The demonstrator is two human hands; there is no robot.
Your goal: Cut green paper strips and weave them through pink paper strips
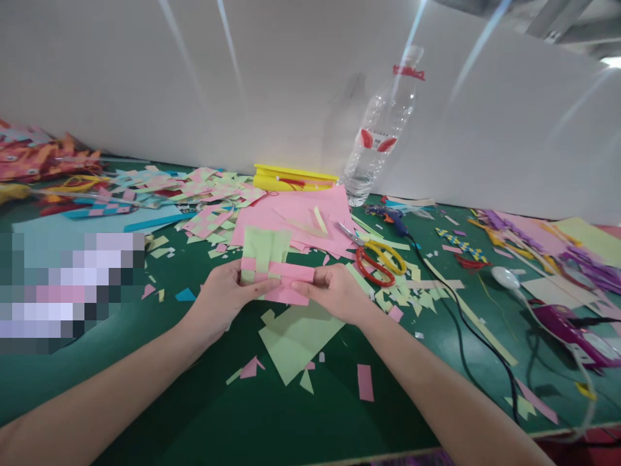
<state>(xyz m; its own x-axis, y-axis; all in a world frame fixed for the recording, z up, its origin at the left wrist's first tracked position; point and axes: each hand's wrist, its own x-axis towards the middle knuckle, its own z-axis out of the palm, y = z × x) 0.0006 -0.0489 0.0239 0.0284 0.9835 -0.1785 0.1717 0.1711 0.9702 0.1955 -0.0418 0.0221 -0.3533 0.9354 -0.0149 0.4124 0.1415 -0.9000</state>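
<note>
Between my two hands is a small woven piece of pink and light green paper strips (264, 262), held above the table. My left hand (228, 291) pinches its left side, thumb across the front. At the right end, my right hand (334, 291) grips the pink strip (298, 273) between thumb and fingers. Green strip ends stand up at the top of the weave. Below it lies a light green paper sheet (301, 343). Scissors (376, 259) with red and yellow handles rest to the right, close to a pink paper sheet (295, 217).
A tilted plastic bottle (376, 142) leans against the white wall panel. Behind the scissors lies a blue glue gun (395, 220), its black cable (456, 304) crossing the right side. Paper scraps (412, 291) litter the green table. A purple device (577, 333) sits at right.
</note>
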